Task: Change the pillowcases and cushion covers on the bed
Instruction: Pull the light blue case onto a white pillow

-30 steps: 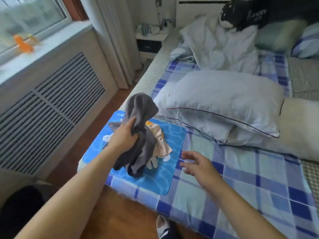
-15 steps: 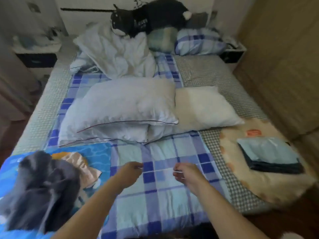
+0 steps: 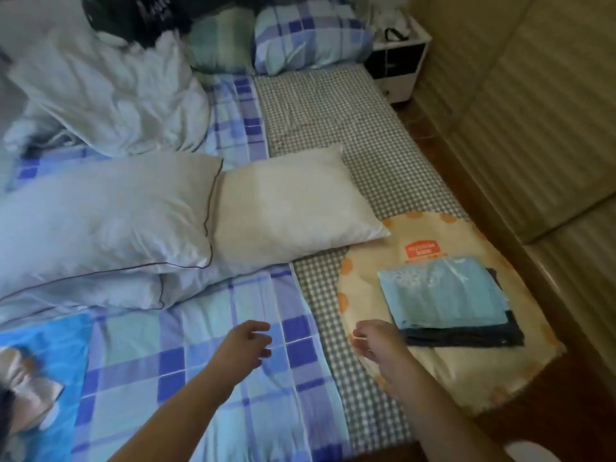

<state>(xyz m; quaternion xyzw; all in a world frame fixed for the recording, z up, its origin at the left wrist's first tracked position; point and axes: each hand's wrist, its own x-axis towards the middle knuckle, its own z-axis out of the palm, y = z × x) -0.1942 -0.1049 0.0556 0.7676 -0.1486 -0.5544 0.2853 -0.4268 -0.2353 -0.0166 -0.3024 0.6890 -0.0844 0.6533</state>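
Two bare white pillows lie stacked across the middle of the bed, with a bare cream cushion beside them on the right. A folded light-blue cover lies on a dark folded cover, both on a round cream cushion at the bed's right edge. My left hand hovers over the plaid sheet with fingers loosely curled and holds nothing. My right hand hovers just left of the folded covers, fingers loosely curled, also holding nothing.
A rumpled white duvet, a dark plush toy and two cased pillows fill the head of the bed. A blue cartoon mat lies at the lower left. A nightstand and wood-panelled wall stand right.
My left hand let go of the grey cover onto the blue mat. The view swung right, and both hands moved right toward the folded covers.
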